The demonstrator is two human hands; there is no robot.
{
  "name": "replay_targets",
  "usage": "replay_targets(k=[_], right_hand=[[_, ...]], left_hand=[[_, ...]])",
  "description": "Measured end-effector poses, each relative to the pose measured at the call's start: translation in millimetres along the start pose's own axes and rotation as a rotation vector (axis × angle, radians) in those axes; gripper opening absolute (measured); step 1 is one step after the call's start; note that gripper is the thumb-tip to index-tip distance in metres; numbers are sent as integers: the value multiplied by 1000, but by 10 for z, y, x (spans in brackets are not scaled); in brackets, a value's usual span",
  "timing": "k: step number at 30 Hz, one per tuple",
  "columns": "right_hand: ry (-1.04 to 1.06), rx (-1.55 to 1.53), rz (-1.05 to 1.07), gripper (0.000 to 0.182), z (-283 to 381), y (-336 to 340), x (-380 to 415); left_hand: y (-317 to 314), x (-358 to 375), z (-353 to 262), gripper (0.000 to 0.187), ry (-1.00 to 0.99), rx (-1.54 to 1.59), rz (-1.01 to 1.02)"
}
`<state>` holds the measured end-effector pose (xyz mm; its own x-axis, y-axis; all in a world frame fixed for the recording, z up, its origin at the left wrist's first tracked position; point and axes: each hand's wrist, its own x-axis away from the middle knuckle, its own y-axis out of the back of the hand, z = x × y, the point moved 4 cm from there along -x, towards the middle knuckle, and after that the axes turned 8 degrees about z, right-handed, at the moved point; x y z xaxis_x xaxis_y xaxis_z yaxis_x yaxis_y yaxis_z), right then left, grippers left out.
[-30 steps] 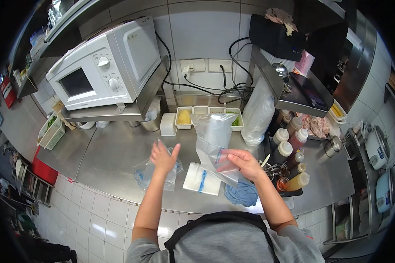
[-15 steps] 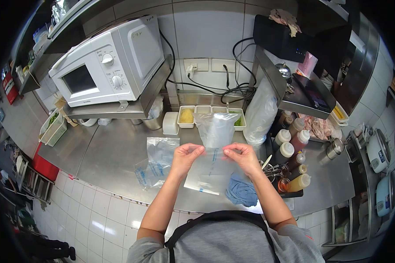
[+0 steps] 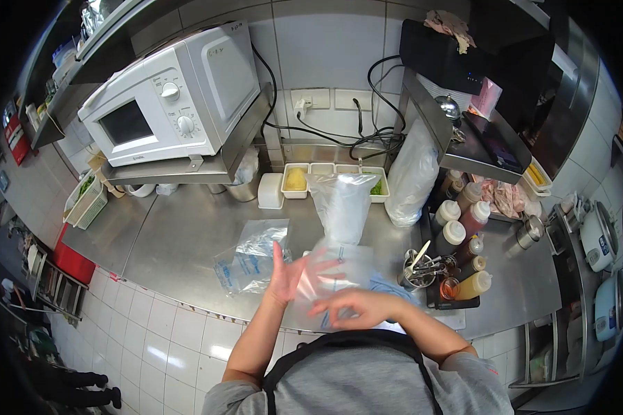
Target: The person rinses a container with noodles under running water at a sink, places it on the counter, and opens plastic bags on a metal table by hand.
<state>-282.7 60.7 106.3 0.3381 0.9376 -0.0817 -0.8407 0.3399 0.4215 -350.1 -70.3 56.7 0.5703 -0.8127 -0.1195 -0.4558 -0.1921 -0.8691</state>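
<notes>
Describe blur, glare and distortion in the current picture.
Head view: the fingers of the left hand and right hand are smeared, probably by motion, as is the clear plastic around them; head view: bright reflections glare off the floor tiles; head view: the wide lens bows the steel counter, and the picture's corners fall to black.

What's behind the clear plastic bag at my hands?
Through the clear plastic bag, fingers of the left hand show, blurred. Part of a blue cloth pokes out beyond the bag's right side; the rest is covered, and anything else behind cannot be made out.
</notes>
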Motion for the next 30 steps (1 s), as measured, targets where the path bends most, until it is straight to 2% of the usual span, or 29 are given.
replay_targets(k=[2,3,6,8,10,13,16,17,18,21,25,27,30], right_hand=[[-38,152,32,25,-133,-201,-58],[-57,231,48,27,-135,-233,-76],[-2,256,-80,31,5,-75,-32],[63,1,-391,33,9,271,161],[-23,97,-901,33,-63,632,401],[-90,17,-1151,26,-463,853,442],[-186,-585,-876,25,-698,778,332],[-149,-596,-894,20,-769,791,338],[-158,-542,-903,17,-752,810,329],[-174,-379,-918,12,-662,834,281],[-181,-200,-943,12,-514,865,227],[-182,-122,-969,16,-494,891,225],[-161,24,-1013,21,-487,886,237]], left_hand=[[97,-58,-69,73,22,-255,113],[121,-74,-88,74,46,-391,-34],[-43,-101,-98,75,44,-727,-158],[-115,-81,-133,76,5,-692,-124],[-172,-60,-142,76,-21,-667,-100],[-228,-44,-128,74,-28,-656,-78],[-243,-61,-153,71,-51,-697,-72],[-212,-61,-170,69,-70,-732,-86],[-182,-60,-187,66,-88,-766,-100],[-115,-131,-334,42,-258,-1033,-309],[13,-219,-452,14,-284,-933,-374],[-21,-240,-463,13,-290,-912,-379],[-61,-259,-419,20,-400,-912,-262]])
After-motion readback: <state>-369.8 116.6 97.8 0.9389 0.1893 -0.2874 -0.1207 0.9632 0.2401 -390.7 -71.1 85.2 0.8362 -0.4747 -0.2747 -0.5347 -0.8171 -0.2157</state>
